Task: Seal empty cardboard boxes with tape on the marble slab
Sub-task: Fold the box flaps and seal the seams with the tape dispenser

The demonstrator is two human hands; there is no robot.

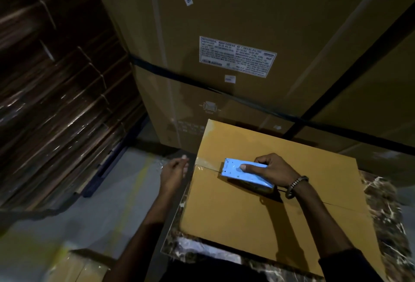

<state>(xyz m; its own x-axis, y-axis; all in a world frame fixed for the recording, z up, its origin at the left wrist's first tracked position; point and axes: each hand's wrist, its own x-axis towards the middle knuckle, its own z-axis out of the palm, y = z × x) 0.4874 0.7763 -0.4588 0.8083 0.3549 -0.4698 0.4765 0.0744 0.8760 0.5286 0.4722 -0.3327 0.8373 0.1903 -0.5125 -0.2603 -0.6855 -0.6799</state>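
The marble slab supports the cardboard box, which lies flat with its flaps closed, so the centre seam faces up for taping. The right hand grips the blue tape dispenser from above, fingers curled over its far edge and thumb pressed on its top face; this hold appears intended to keep the tool pressed down on the seam. A beaded bracelet sits on that wrist. A short run of clear tape covers the seam between the dispenser and the box's left edge. The left hand hovers just off that edge, apart from the cardboard (motion blur prevents reading its fingers, so its state cannot be determined). Beyond the box stand a large strapped carton and stacked flat cardboard.
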